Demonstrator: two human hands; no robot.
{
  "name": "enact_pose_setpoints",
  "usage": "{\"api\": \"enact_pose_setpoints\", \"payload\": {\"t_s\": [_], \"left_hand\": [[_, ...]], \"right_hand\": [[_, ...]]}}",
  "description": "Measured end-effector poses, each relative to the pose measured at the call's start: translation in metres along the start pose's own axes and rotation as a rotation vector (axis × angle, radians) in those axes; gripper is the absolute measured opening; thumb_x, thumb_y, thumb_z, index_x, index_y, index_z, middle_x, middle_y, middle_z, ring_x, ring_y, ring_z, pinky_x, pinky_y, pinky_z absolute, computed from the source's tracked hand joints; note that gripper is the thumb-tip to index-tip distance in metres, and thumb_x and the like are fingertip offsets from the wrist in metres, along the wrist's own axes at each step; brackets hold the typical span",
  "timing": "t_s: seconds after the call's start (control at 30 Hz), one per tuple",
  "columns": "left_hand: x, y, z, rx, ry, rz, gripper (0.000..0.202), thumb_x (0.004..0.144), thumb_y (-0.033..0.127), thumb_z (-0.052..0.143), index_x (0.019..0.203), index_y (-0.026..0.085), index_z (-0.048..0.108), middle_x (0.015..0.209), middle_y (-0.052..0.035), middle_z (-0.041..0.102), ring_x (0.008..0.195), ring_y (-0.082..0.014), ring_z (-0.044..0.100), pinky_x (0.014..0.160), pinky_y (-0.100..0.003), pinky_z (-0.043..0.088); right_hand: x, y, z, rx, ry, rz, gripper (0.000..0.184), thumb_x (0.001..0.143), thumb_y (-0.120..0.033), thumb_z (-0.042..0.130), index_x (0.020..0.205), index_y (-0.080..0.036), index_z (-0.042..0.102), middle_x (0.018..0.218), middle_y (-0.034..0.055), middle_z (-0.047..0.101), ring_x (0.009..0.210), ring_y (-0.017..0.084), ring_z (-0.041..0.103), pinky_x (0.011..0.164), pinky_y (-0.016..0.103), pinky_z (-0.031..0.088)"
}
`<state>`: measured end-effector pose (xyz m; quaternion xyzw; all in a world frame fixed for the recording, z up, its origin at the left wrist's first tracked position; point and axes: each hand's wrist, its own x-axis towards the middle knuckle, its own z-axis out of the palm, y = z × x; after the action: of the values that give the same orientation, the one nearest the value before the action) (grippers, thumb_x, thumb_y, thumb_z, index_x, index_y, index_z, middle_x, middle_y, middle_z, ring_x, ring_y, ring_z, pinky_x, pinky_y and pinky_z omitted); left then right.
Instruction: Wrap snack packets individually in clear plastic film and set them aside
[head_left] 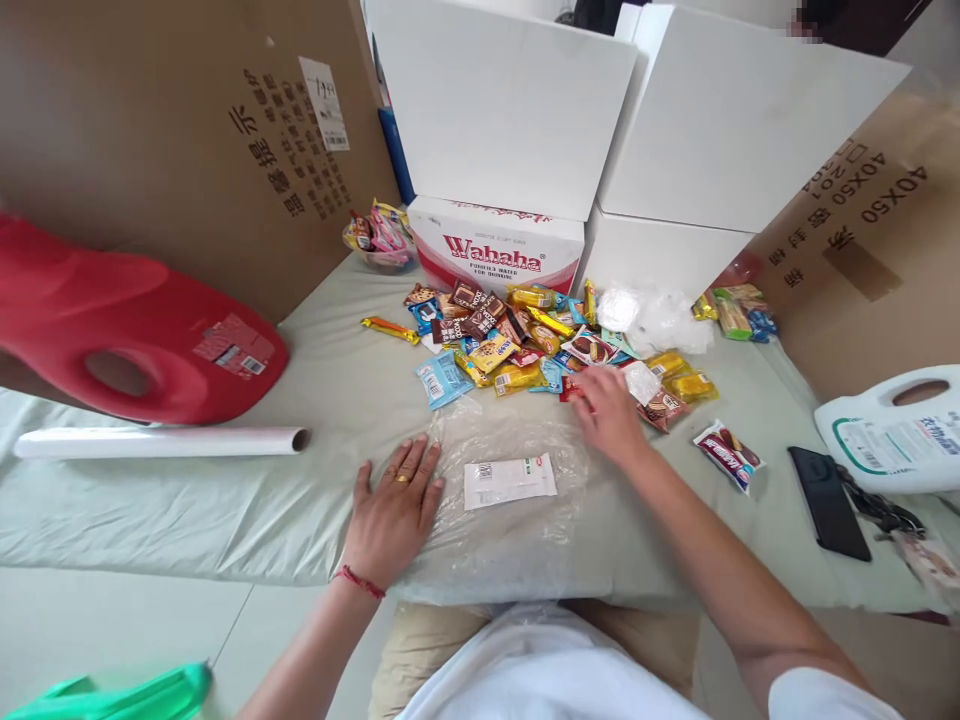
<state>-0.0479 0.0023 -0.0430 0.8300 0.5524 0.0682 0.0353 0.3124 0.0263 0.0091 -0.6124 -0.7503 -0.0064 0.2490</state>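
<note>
Head view: toward the tabletop's front edge (637, 585), the left hand (394, 515) spreads flat beside a packet (514, 481) on film (510, 550); right hand (613, 418) at the snacks (495, 352), grip unclear.

left hand (397, 505): palm down, spread | right hand (606, 405): farther forward, fingers bent
</note>
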Motion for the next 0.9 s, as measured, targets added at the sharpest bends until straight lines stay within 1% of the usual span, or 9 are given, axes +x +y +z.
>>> {"api": "enact_pose_setpoints", "payload": {"t_s": [0.1,0.17,0.27,0.4,0.47,0.57,0.63,0.77,0.9], "left_hand": [[-0.001,0.006,-0.004,-0.010,-0.019,-0.010,0.056,0.106,0.043,0.025,0.156,0.027,0.044,0.163,-0.0082,0.040,0.151,-0.0306,0.038,0.122,-0.068,0.021],[-0.001,0.008,-0.007,-0.024,-0.031,-0.017,0.055,0.106,0.043,0.027,0.156,0.027,0.043,0.163,-0.0082,0.040,0.152,-0.0309,0.038,0.122,-0.068,0.022],[-0.002,0.010,-0.010,-0.054,-0.038,-0.047,0.055,0.106,0.043,0.028,0.157,0.028,0.041,0.164,-0.0077,0.040,0.152,-0.0313,0.037,0.122,-0.069,0.020],[-0.003,0.011,-0.011,-0.094,-0.042,-0.083,0.056,0.106,0.043,0.027,0.159,0.028,0.038,0.165,-0.0080,0.038,0.153,-0.0313,0.035,0.122,-0.072,0.014],[-0.004,0.012,-0.010,-0.104,-0.043,-0.085,0.056,0.107,0.043,0.025,0.159,0.028,0.037,0.165,-0.0082,0.037,0.154,-0.0308,0.034,0.122,-0.073,0.011],[-0.005,0.012,-0.009,-0.101,-0.037,-0.085,0.055,0.107,0.043,0.024,0.159,0.029,0.036,0.165,-0.0084,0.036,0.154,-0.0302,0.033,0.122,-0.073,0.009],[-0.006,0.012,-0.008,-0.091,-0.031,-0.081,0.055,0.107,0.043,0.024,0.159,0.030,0.036,0.165,-0.0088,0.036,0.154,-0.0305,0.033,0.123,-0.072,0.009],[-0.005,0.011,-0.008,-0.084,-0.027,-0.067,0.056,0.107,0.043,0.025,0.159,0.029,0.037,0.165,-0.0098,0.037,0.154,-0.0312,0.033,0.123,-0.072,0.010],[-0.005,0.011,-0.009,-0.089,-0.028,-0.062,0.056,0.107,0.043,0.026,0.159,0.028,0.037,0.165,-0.0105,0.038,0.154,-0.0324,0.033,0.122,-0.073,0.011]], "right_hand": [[0.044,0.043,-0.002,-0.166,-0.077,0.112,0.055,0.092,-0.029,0.060,0.144,-0.012,0.058,0.147,0.0202,0.052,0.134,0.038,0.042,0.114,0.055,0.039],[0.061,0.064,-0.003,-0.190,-0.106,0.155,0.053,0.093,-0.027,0.055,0.145,-0.015,0.059,0.145,0.0179,0.056,0.129,0.038,0.047,0.108,0.053,0.044],[0.061,0.071,-0.019,-0.164,0.011,0.188,0.046,0.096,-0.029,0.049,0.138,-0.018,0.064,0.135,0.0163,0.064,0.119,0.035,0.056,0.103,0.050,0.048],[0.026,0.033,-0.050,0.129,0.224,0.393,0.048,0.095,-0.054,0.055,0.126,-0.020,0.068,0.112,0.0117,0.073,0.089,0.027,0.066,0.086,0.044,0.055],[0.003,-0.001,-0.049,0.451,0.055,0.486,0.049,0.094,-0.062,0.055,0.116,-0.022,0.071,0.095,0.0067,0.075,0.074,0.023,0.065,0.071,0.038,0.056],[-0.024,-0.050,-0.025,0.746,-0.323,0.440,0.048,0.096,-0.062,0.052,0.113,-0.022,0.072,0.090,0.0041,0.075,0.072,0.021,0.066,0.066,0.034,0.055],[-0.031,-0.071,-0.007,0.640,-0.445,0.331,0.044,0.099,-0.056,0.049,0.110,-0.021,0.074,0.092,0.0056,0.075,0.077,0.022,0.066,0.072,0.036,0.056],[-0.032,-0.087,0.002,0.163,-0.367,0.079,0.040,0.104,-0.042,0.045,0.117,-0.018,0.073,0.131,0.0147,0.067,0.117,0.031,0.057,0.100,0.049,0.047],[-0.022,-0.109,-0.004,0.019,-0.433,0.049,0.057,0.101,-0.057,0.048,0.139,-0.016,0.060,0.132,0.0160,0.066,0.123,0.035,0.050,0.102,0.050,0.045]]}}
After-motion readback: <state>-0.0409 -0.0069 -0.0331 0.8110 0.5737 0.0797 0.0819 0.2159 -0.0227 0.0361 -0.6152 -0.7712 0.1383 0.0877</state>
